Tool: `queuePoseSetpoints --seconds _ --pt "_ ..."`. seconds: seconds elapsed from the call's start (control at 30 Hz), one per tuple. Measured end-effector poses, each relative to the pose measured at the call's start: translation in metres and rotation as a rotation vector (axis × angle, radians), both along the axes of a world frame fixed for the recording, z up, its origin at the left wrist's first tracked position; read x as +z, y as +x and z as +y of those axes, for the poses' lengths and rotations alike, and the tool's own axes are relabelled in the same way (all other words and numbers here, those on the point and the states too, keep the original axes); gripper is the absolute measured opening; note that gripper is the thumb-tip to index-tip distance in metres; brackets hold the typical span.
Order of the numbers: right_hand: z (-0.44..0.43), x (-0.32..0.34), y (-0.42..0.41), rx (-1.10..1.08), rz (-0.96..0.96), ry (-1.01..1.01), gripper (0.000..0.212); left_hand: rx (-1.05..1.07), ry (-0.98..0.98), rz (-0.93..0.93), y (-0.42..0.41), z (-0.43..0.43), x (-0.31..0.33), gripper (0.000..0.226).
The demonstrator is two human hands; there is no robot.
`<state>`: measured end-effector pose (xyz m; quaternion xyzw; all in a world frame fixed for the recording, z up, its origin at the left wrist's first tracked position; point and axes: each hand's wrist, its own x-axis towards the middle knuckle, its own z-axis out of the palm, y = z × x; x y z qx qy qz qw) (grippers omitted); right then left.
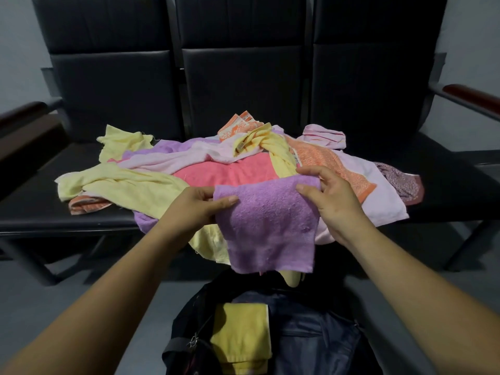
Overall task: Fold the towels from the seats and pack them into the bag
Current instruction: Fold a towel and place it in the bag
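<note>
a row of black padded seats point(113, 85) is standing against a pale grey wall. a loose pile of towels point(221, 171) in yellow, pink, coral and orange is lying across the middle seat. in front of the pile, a purple towel point(267, 226) is hanging in the air. its lower edge is dangling above the open bag point(311, 336) that is sitting on the floor below. a folded yellow towel point(240, 339) is lying inside that bag.

the purple towel is looking light, soft and limp, and it is sagging between the two grips. it is likely going to droop wherever it is not supported. its nubby terry face is probably not slippery. the top corners are seeming the best places to hold it, since that is keeping the edges lined up for the next fold.

the left hand point(201, 205) is pinching the towel's upper left corner, thumb on top and fingers underneath. the right hand point(331, 204) is pinching the upper right corner, thumb on the near face and fingers curling behind. both hands are clamped on the cloth, one at each end of its top edge.
</note>
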<state>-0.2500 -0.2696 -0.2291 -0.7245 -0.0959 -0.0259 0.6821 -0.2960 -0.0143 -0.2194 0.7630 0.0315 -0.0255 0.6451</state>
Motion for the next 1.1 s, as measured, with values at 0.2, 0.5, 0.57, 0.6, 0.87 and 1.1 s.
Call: queuePoseSetpoints --seconds 0.2,0.5,0.57,0.6,0.87,1.1 --pt "0.003 -0.004 0.004 -0.047 0.15 0.052 0.015 0.078 -0.048 -0.095 0.002 -0.008 0.0 0.014" --pt "-0.019 0.004 0.008 0.16 0.022 -0.364 0.033 -0.054 -0.116 -0.13 0.003 -0.007 -0.003 0.033" --pt "-0.02 0.0 0.01 0.143 -0.038 -0.333 0.016 -0.019 -0.034 -0.17 0.004 -0.009 -0.003 0.021" --pt "-0.02 -0.001 0.009 0.142 -0.056 -0.32 0.013 0.003 -0.011 -0.184 0.005 -0.009 -0.004 0.017" --pt "-0.017 -0.002 0.011 0.081 0.235 0.15 0.041 0.261 0.097 -0.22 0.008 -0.012 -0.005 0.034" --pt "-0.021 -0.002 0.009 0.208 0.269 0.158 0.052 0.056 0.366 -0.256 0.01 -0.005 -0.005 0.056"
